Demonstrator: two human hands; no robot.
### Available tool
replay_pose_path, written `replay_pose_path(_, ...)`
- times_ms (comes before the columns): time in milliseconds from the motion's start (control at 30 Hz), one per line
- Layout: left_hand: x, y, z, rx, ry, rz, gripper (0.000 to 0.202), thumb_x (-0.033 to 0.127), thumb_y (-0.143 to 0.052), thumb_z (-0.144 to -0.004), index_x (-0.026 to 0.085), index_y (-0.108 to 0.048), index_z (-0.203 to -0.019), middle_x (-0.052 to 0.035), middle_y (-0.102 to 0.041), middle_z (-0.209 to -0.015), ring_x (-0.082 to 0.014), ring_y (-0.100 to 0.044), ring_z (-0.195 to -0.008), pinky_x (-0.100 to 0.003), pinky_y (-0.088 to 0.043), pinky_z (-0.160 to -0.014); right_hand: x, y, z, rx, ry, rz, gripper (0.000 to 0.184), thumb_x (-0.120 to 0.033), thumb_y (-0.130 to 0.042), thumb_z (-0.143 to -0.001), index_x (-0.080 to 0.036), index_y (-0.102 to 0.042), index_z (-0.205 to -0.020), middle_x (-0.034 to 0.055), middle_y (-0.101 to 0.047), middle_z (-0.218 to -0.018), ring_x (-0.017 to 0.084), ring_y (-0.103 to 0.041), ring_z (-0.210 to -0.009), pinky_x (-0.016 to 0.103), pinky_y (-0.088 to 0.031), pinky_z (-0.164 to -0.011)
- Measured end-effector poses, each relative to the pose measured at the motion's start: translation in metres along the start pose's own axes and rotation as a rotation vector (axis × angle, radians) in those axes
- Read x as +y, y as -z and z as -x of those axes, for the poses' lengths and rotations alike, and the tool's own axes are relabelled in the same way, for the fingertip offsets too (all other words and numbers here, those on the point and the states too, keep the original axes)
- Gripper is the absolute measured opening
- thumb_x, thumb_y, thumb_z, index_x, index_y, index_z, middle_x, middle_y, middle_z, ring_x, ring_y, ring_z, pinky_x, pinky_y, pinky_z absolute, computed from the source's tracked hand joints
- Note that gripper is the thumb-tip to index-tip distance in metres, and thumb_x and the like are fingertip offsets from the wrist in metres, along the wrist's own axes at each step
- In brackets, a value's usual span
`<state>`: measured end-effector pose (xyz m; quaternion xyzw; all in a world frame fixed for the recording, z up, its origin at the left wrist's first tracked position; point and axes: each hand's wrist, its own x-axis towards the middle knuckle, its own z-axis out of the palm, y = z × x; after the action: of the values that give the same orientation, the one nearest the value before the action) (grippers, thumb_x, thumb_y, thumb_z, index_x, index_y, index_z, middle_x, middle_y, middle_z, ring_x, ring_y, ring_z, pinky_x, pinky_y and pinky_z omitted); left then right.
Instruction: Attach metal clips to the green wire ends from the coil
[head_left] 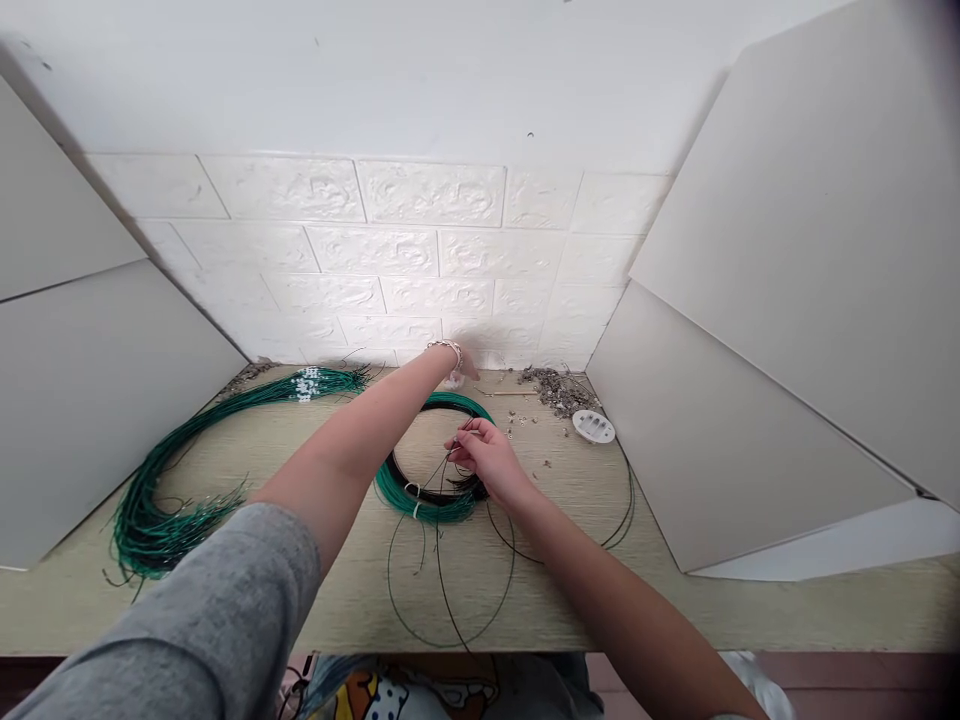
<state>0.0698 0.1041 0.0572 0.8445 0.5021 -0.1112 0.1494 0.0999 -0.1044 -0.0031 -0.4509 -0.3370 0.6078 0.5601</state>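
Note:
My right hand (484,455) pinches the ends of thin dark cords between thumb and fingertips, above a coil of green and black cord (427,512) bound with white ties. Loose cord loops hang from there toward the table's front edge. My left arm stretches across to the back of the table, with a beaded bracelet at the wrist. At the wall, my left hand (468,364) is beside a small clear container (454,381) with pale bits in it. Its fingers are mostly hidden and smeared.
On the left lies a long bundle of green cords (150,480) with white tags (307,384). Small metal parts (559,390) are heaped at the back right, near a white oval dish (593,427) and a thin wooden stick (514,392). Pale panels (750,400) stand on both sides.

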Motion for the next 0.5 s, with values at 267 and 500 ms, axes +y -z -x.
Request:
replay_pose_path(267,-0.004,0.002,-0.004,-0.07,0.114,-0.098,0.038,0.048,-0.07,-0.051,0.017,-0.07,-0.073,-0.0108,-0.066,-0.063,-0.03,-0.06,-0.078,-0.04,-0.043,-0.082,0.0,0.001,0.0,-0.029,-0.006,0.019,0.023,-0.034,-0.06,-0.066,-0.019,-0.046,-0.076,0.0007,-0.063,-0.07,0.009,-0.057,-0.056,0.026,-0.046,-0.066)
replay_pose_path(500,-0.003,0.006,0.012,-0.03,0.115,-0.082,0.039,0.05,-0.069,-0.055,0.018,-0.07,-0.077,-0.0089,-0.066,-0.065,-0.0285,-0.061,-0.077,-0.037,-0.045,-0.078,0.004,0.001,0.0,-0.029,-0.019,0.045,0.022,-0.033,-0.059,-0.067,-0.019,-0.046,-0.077,0.0001,-0.062,-0.071,0.009,-0.058,-0.057,0.024,-0.046,-0.061)
